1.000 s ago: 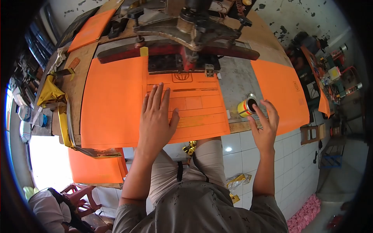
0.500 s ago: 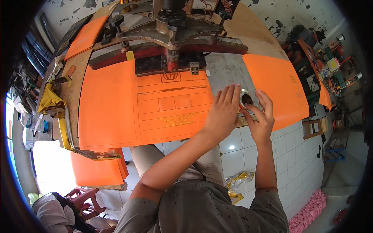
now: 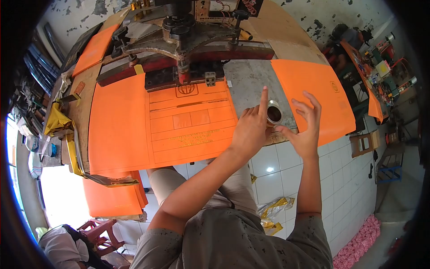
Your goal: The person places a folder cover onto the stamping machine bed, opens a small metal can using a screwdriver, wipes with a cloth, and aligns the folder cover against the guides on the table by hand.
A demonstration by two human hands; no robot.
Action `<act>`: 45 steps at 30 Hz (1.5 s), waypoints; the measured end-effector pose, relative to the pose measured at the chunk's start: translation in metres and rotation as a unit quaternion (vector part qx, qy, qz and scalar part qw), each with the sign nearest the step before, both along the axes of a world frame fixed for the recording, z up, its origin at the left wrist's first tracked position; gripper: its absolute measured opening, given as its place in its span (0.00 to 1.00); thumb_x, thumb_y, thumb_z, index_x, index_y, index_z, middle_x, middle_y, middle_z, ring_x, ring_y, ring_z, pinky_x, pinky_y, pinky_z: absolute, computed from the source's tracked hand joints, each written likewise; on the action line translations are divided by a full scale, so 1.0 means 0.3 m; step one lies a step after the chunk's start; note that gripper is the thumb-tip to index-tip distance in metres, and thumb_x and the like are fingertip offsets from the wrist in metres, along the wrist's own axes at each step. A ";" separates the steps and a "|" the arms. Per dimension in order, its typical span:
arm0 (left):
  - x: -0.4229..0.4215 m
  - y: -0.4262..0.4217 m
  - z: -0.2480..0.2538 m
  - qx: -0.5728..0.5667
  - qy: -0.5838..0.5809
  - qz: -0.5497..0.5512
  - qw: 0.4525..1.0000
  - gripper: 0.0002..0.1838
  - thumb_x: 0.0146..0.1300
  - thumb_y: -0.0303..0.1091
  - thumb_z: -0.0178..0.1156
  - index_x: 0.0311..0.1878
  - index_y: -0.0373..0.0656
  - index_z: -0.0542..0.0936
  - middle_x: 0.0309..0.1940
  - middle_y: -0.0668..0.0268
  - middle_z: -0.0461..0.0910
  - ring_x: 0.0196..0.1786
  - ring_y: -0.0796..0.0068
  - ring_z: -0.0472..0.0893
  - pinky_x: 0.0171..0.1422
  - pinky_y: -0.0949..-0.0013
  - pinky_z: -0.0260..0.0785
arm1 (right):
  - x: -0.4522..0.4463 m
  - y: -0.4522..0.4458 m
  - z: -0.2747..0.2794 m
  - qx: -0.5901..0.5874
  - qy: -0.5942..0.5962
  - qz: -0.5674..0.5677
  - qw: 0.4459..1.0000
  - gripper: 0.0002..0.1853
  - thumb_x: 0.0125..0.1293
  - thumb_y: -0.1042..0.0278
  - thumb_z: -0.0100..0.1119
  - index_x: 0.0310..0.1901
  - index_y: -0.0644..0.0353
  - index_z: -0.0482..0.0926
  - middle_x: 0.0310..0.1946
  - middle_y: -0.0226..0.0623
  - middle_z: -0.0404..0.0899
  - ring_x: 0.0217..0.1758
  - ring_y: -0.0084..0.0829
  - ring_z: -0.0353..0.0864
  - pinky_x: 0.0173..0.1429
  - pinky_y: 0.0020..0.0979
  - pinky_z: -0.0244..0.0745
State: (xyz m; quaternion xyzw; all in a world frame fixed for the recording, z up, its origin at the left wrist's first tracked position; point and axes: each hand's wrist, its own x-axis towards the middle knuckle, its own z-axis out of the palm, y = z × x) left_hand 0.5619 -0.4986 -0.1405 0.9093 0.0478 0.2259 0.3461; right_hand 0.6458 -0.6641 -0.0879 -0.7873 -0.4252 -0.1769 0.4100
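Note:
A small round jar with a metallic rim and dark inside stands near the front edge of the grey metal plate. My left hand is against the jar's left side, index finger stretched forward, the other fingers curled, thumb at the jar's near side. My right hand is open just right of the jar, fingers spread and bent, thumb tip close to the rim. Left of my hands lies an orange sheet printed with lines, boxes, a globe emblem and gold lettering, partly under the press head.
Another orange sheet lies right of the plate. Gold foil hangs at the table's left side, above a stack of orange sheets. A red stool and a seated person are at lower left. Crumpled foil lies on the tiled floor.
My right hand has drawn its fingers from the jar's mouth and spread them. My left hand's fingers, stretched out together before, have curled except the index finger. The view has shifted slightly.

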 end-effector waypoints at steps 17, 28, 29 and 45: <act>-0.035 -0.007 -0.047 -0.009 -0.044 0.045 0.998 0.67 0.61 0.30 0.79 0.91 0.34 0.39 0.51 0.46 0.86 0.58 0.47 0.86 0.71 0.52 0.76 | 0.182 0.043 -0.019 -0.178 0.050 0.083 0.979 0.46 0.68 0.78 0.75 0.86 0.47 0.66 0.67 0.36 0.86 0.73 0.41 0.82 0.72 0.42 0.79; -0.045 -0.001 -0.038 -0.053 -0.039 0.022 0.998 0.65 0.60 0.25 0.77 0.90 0.28 0.40 0.50 0.49 0.86 0.56 0.49 0.85 0.72 0.54 0.74 | 0.051 0.060 0.083 -0.080 0.051 0.173 0.980 0.35 0.72 0.75 0.73 0.80 0.55 0.74 0.53 0.39 0.90 0.60 0.38 0.90 0.66 0.40 0.84; -0.044 0.000 -0.042 -0.054 -0.041 0.020 0.997 0.65 0.60 0.25 0.77 0.90 0.28 0.40 0.50 0.50 0.87 0.56 0.50 0.85 0.72 0.54 0.74 | 0.045 0.068 0.076 -0.085 0.040 0.168 0.981 0.34 0.73 0.74 0.72 0.79 0.56 0.75 0.50 0.38 0.91 0.59 0.38 0.91 0.65 0.40 0.84; -0.037 0.001 -0.064 -0.030 -0.044 0.033 0.998 0.68 0.60 0.30 0.80 0.91 0.31 0.38 0.53 0.48 0.87 0.59 0.48 0.86 0.72 0.51 0.76 | 0.091 0.129 0.077 -0.227 0.141 0.086 0.960 0.36 0.77 0.72 0.69 0.84 0.50 0.70 0.59 0.34 0.94 0.58 0.33 0.92 0.62 0.38 0.85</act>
